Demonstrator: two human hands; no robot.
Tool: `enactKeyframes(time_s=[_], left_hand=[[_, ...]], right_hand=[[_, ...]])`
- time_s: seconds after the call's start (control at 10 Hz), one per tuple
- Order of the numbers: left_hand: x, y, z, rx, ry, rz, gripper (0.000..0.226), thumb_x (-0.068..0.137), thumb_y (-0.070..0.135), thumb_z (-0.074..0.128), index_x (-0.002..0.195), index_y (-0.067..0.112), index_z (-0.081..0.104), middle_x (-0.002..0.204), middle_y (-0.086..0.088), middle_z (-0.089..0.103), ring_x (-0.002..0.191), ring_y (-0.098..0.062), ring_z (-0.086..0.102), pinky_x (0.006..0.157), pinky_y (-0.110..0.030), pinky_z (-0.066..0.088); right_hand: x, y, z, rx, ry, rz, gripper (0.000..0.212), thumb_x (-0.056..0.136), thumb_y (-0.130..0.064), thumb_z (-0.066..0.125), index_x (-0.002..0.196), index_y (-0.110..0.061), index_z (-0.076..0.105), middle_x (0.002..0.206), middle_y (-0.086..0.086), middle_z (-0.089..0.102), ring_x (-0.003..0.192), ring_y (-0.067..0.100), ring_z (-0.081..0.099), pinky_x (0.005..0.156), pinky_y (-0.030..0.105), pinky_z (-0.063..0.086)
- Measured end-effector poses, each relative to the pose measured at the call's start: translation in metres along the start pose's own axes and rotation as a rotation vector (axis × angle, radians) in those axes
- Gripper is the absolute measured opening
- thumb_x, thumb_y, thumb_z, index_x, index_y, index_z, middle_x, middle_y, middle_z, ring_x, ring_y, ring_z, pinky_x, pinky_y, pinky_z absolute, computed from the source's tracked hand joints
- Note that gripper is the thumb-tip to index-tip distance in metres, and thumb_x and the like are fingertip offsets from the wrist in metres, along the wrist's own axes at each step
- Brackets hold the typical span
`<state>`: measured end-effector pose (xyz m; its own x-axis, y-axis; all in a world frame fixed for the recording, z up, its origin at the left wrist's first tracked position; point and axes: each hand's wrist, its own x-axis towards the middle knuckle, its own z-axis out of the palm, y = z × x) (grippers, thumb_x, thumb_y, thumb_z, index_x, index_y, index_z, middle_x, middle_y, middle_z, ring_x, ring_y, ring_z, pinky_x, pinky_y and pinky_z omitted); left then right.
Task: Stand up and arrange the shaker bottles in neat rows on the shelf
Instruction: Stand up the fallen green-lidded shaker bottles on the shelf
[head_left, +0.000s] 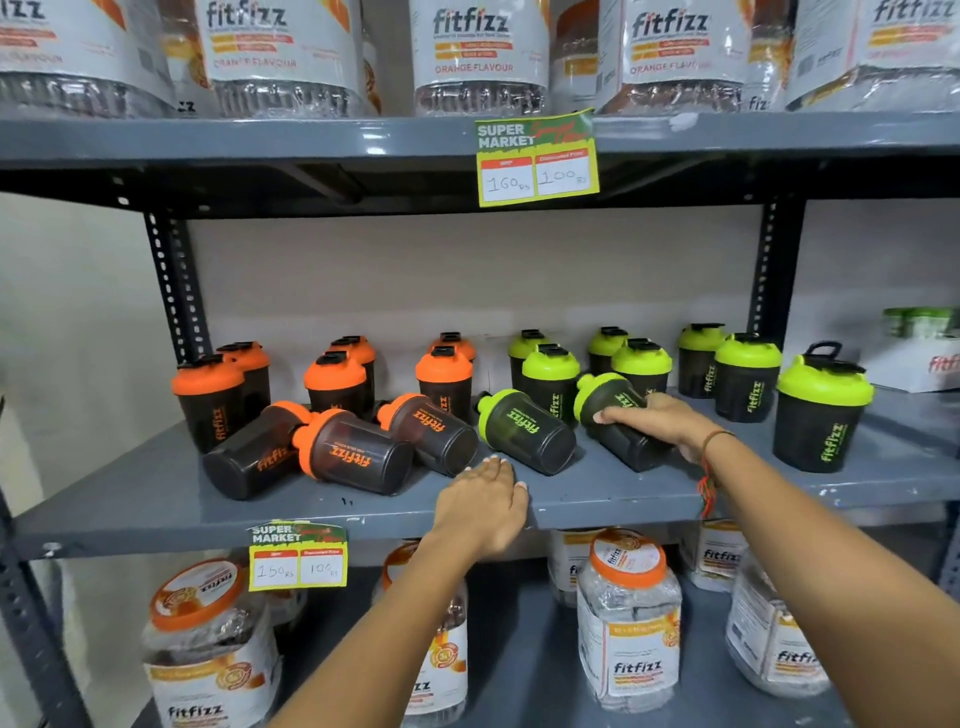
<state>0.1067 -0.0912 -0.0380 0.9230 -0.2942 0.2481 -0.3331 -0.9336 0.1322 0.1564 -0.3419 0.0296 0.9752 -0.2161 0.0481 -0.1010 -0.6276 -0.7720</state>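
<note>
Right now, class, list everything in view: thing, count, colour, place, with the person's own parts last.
Standing orange-lidded shakers: six, black bodies, middle shelf left.
Lying orange-lidded shakers: three, middle shelf front.
Standing green-lidded shakers: seven, middle shelf right.
Lying green-lidded shakers: two, middle shelf centre.
Price tags: two, yellow, shelf edges.
Jars: several, orange lids, top and bottom shelves.
Shelf: grey metal.
Left hand: open, at the shelf edge.
Right hand: on a lying green-lidded shaker.
</note>
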Motion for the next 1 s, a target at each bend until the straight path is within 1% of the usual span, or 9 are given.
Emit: enactKeyframes(time_s=[0.1, 0.2, 0.3, 0.4, 0.6, 0.7, 0.8, 0.9, 1.0], left_hand=[[-0.001, 0.000, 0.000, 0.010, 0.010, 0.001, 0.059, 0.101, 0.038, 0.020, 0.150, 0.006, 0.026, 0.159, -0.010, 0.026, 0.147, -0.020, 0.023, 0.119, -0.033, 0.015], [-0.001, 0.000, 0.001, 0.017, 0.006, 0.006, 0.059, 0.101, 0.038, 0.020, 0.150, 0.006, 0.026, 0.159, -0.010, 0.026, 0.147, -0.020, 0.023, 0.119, -0.033, 0.016], [0.000, -0.001, 0.003, 0.022, 0.020, 0.012, 0.058, 0.101, 0.039, 0.020, 0.150, 0.007, 0.026, 0.159, -0.010, 0.027, 0.147, -0.019, 0.024, 0.119, -0.033, 0.017], [0.002, -0.003, 0.004, 0.029, 0.025, 0.020, 0.058, 0.102, 0.038, 0.020, 0.150, 0.007, 0.027, 0.159, -0.010, 0.027, 0.147, -0.019, 0.024, 0.120, -0.032, 0.017], [0.001, -0.002, 0.006, 0.045, 0.061, 0.019, 0.057, 0.102, 0.039, 0.020, 0.149, 0.009, 0.030, 0.158, -0.008, 0.030, 0.146, -0.018, 0.026, 0.118, -0.031, 0.018], [-0.002, 0.000, 0.004, 0.041, 0.067, 0.014, 0.057, 0.101, 0.039, 0.020, 0.149, 0.009, 0.030, 0.158, -0.008, 0.030, 0.146, -0.018, 0.026, 0.117, -0.031, 0.019], [-0.003, 0.001, 0.004, 0.030, 0.066, 0.004, 0.058, 0.101, 0.039, 0.021, 0.150, 0.009, 0.029, 0.158, -0.008, 0.030, 0.146, -0.019, 0.026, 0.117, -0.032, 0.020], [-0.002, 0.001, 0.005, 0.018, 0.051, -0.001, 0.058, 0.101, 0.039, 0.020, 0.150, 0.009, 0.028, 0.159, -0.008, 0.028, 0.147, -0.019, 0.025, 0.118, -0.033, 0.019], [-0.002, 0.000, 0.005, 0.012, 0.053, -0.002, 0.059, 0.101, 0.040, 0.020, 0.150, 0.008, 0.027, 0.159, -0.008, 0.028, 0.147, -0.019, 0.024, 0.118, -0.033, 0.019]], right_hand=[[-0.006, 0.009, -0.005, 0.287, 0.129, -0.073, 0.092, 0.048, -0.063, 0.081, 0.125, -0.018, 0.059, 0.123, 0.006, 0.066, 0.108, 0.023, 0.064, 0.091, 0.038, 0.054], [-0.018, 0.013, -0.014, 0.485, 0.308, -0.155, 0.070, 0.065, -0.039, 0.086, 0.119, -0.016, 0.049, 0.111, 0.006, 0.066, 0.096, 0.019, 0.064, 0.075, 0.032, 0.056], [-0.022, 0.026, -0.020, 0.480, 0.367, -0.198, 0.071, 0.068, -0.031, 0.087, 0.119, -0.019, 0.040, 0.112, 0.002, 0.061, 0.100, 0.019, 0.059, 0.076, 0.028, 0.052], [-0.021, 0.048, -0.020, 0.459, 0.343, -0.182, 0.092, 0.052, -0.045, 0.090, 0.125, -0.018, 0.039, 0.117, 0.002, 0.063, 0.109, 0.022, 0.062, 0.096, 0.043, 0.053], [-0.019, 0.067, -0.015, 0.424, 0.283, -0.169, 0.096, 0.056, -0.040, 0.093, 0.129, -0.017, 0.034, 0.122, 0.004, 0.060, 0.116, 0.024, 0.059, 0.098, 0.040, 0.051], [-0.025, 0.064, -0.014, 0.447, 0.303, -0.210, 0.118, 0.049, -0.051, 0.092, 0.144, -0.024, 0.026, 0.136, 0.005, 0.053, 0.127, 0.024, 0.052, 0.107, 0.042, 0.045], [-0.042, 0.049, -0.011, 0.399, 0.564, -0.328, 0.113, 0.064, -0.055, 0.084, 0.152, -0.021, 0.021, 0.153, 0.007, 0.038, 0.141, 0.022, 0.036, 0.115, 0.039, 0.032], [-0.065, 0.018, -0.008, 0.195, 0.863, -0.615, 0.081, 0.079, -0.045, 0.076, 0.144, -0.013, 0.039, 0.144, 0.009, 0.046, 0.137, 0.024, 0.038, 0.110, 0.029, 0.029], [-0.068, -0.028, -0.002, 0.013, 0.839, -0.849, 0.051, 0.083, -0.039, 0.071, 0.124, -0.013, 0.057, 0.123, 0.006, 0.058, 0.119, 0.022, 0.050, 0.102, 0.033, 0.039]])
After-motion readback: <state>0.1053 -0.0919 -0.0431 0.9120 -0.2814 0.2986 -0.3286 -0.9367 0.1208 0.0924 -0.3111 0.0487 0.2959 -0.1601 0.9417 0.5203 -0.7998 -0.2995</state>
